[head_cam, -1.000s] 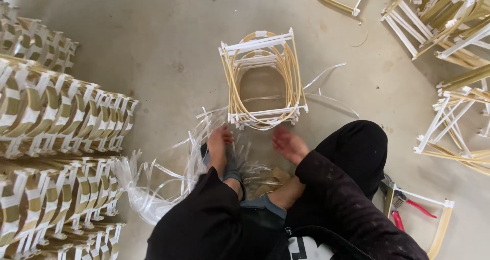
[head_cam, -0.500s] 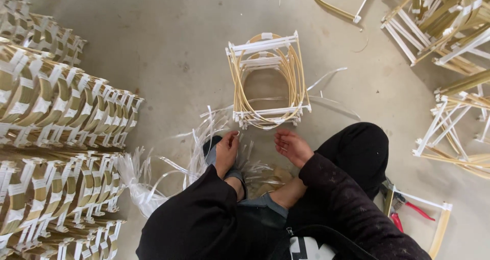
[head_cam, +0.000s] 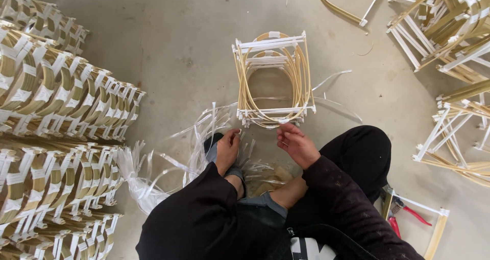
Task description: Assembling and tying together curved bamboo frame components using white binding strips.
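I sit on the floor in dark clothes. A bundle of bent bamboo loops (head_cam: 273,78) bound with white bars lies on the concrete just ahead of my hands. My left hand (head_cam: 227,148) pinches a thin clear plastic strip (head_cam: 204,124) from the loose heap at my left knee. My right hand (head_cam: 296,145) hovers a little below the bundle's near edge, fingers curled; whether it holds a strip end I cannot tell.
Stacked rows of finished bamboo loops (head_cam: 56,101) fill the left side. More white-and-bamboo frames (head_cam: 449,40) are piled at the right. Red-handled pliers (head_cam: 403,216) lie by my right leg. A loose bamboo piece (head_cam: 347,7) lies at the top.
Both hands have drawn slightly apart and lifted from my lap toward the bundle's near edge; the left hand now pinches a strip. The bundle has not moved.
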